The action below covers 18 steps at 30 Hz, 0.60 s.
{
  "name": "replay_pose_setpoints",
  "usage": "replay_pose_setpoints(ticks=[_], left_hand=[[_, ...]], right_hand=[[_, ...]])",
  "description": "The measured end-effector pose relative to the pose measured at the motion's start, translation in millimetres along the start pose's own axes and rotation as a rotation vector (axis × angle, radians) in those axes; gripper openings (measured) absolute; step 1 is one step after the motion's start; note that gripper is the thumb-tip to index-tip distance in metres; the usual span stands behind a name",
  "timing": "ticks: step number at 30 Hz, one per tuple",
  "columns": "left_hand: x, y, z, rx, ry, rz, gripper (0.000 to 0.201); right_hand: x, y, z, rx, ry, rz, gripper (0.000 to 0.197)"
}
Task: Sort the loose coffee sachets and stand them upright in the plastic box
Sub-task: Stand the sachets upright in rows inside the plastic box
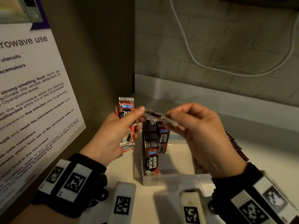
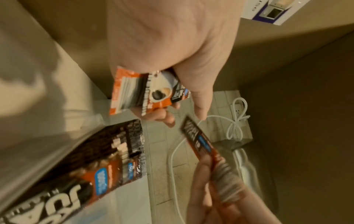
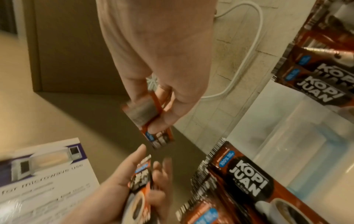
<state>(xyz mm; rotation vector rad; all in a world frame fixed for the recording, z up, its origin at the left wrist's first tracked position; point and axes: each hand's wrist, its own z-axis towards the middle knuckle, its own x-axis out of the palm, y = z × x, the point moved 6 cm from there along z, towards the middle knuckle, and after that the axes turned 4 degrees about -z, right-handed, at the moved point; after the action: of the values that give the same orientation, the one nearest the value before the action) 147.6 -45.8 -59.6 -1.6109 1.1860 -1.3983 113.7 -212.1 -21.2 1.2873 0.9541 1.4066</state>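
The right hand (image 1: pixel 199 133) pinches one blurred sachet (image 1: pixel 163 118) between thumb and fingers, above the plastic box (image 1: pixel 171 179). The left hand (image 1: pixel 113 135) grips a small bundle of sachets (image 1: pixel 126 107), its thumb tip near the single sachet. Upright sachets (image 1: pixel 151 143) fill the box's left side near the counter's left edge, and loose sachets (image 1: pixel 236 146) lie beyond the box's right wall.

A pale counter (image 1: pixel 174 204) carries the clear plastic box (image 1: pixel 171 178) and loose sachets (image 1: pixel 236 146).

Office pantry: a microwave-use notice (image 1: pixel 32 94) citing Front Desk; tiled wall (image 1: pixel 226 46).
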Motion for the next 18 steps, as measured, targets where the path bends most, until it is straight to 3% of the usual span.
replay_pose_setpoints(ticks=[3,5,11,14,18], left_hand=[[6.9,-4.4,-2.3,0.046,0.059,-0.102,0.028],[9.9,-6.6,-2.3,0.085,0.08,-0.124,0.03],[17.5,-5.5,-5.7,0.139,0.108,-0.01,0.018],[11.4,-3.9,-3.5,0.133,0.045,0.002,0.006],[-11.5,7.5,7.0,0.028,-0.11,0.039,0.01]], right_hand=[[-0.5,-10.1,-2.7,-0.01,-0.019,-0.202,0.045],[-1.2,-14.4,-4.2,0.008,-0.034,-0.242,0.053],[8.0,-17.6,-11.2,0.012,-0.019,-0.335,0.024],[-2.7,-19.8,-10.2,0.055,-0.144,-0.302,0.027],[-32.3,-39.8,-8.9,0.236,-0.312,-0.251,0.017]])
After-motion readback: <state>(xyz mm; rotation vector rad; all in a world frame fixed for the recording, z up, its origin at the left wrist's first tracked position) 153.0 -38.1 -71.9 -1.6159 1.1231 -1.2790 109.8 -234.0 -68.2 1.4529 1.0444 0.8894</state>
